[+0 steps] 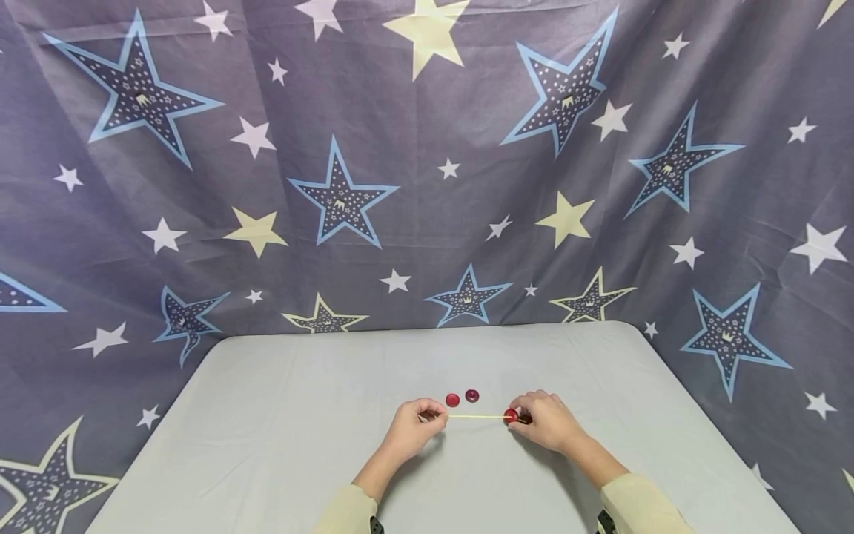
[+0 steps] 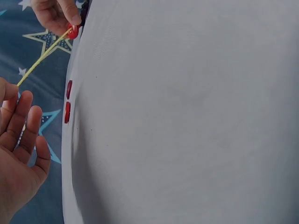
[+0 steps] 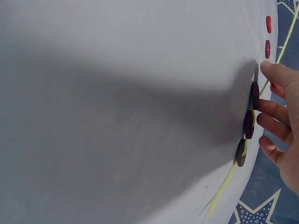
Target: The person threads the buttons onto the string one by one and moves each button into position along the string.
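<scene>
My left hand [image 1: 414,429] pinches the end of a yellow string [image 1: 477,416] between thumb and forefinger, its other fingers loosely bent. The string runs taut to a round red button [image 1: 510,415], which my right hand [image 1: 548,423] holds by its edge. In the left wrist view the string meets that red button [image 2: 73,31] at its face. Below the right hand, several darker buttons [image 3: 249,125] stand in a row along the string, and a loose string tail [image 3: 221,189] trails past them.
Just beyond the string lie a loose red button [image 1: 452,400] and a dark red button [image 1: 472,395], side by side on the white-covered table [image 1: 300,445]. A grey curtain [image 1: 414,119] printed with stars hangs behind the table and along its sides.
</scene>
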Tool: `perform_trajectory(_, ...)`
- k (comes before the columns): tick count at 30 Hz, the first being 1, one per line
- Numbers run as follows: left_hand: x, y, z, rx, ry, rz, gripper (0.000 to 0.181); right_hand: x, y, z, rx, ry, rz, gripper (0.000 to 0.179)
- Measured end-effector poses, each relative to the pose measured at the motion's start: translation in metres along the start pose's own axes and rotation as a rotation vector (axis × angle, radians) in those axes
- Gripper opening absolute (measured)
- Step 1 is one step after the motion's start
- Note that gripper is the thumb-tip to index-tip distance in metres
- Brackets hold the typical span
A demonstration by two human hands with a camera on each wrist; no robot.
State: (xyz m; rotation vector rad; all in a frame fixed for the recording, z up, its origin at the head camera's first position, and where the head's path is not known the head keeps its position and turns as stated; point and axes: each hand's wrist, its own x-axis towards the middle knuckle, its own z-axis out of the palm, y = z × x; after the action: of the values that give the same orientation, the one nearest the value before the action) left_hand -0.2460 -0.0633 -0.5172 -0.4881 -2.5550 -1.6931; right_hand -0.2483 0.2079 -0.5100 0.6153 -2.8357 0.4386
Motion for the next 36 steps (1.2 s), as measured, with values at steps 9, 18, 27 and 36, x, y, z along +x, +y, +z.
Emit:
perform_trajectory(9,0.0003,0.0012,0.0006,-0.012,0.000,-0.005,0.008,-0.0006,0.0014,0.0027,-0.015,0.000,0.000,0.024)
perform_trajectory(18,0.0014,0.0004,0.0023,-0.017,-0.003,-0.002,0.004,-0.0014,0.0010,0.0037,-0.014,0.008,0.007,0.024)
perform_trajectory(27,0.0024,-0.0022,0.0043,-0.012,0.003,-0.015,0.005,-0.0023,0.0012,0.0049,-0.010,0.017,0.016,0.026)
perform_trajectory(36,0.0034,-0.0029,0.0050,-0.018,0.007,-0.017,0.006,-0.0001,-0.0007,0.0023,0.012,0.028,0.015,0.025)
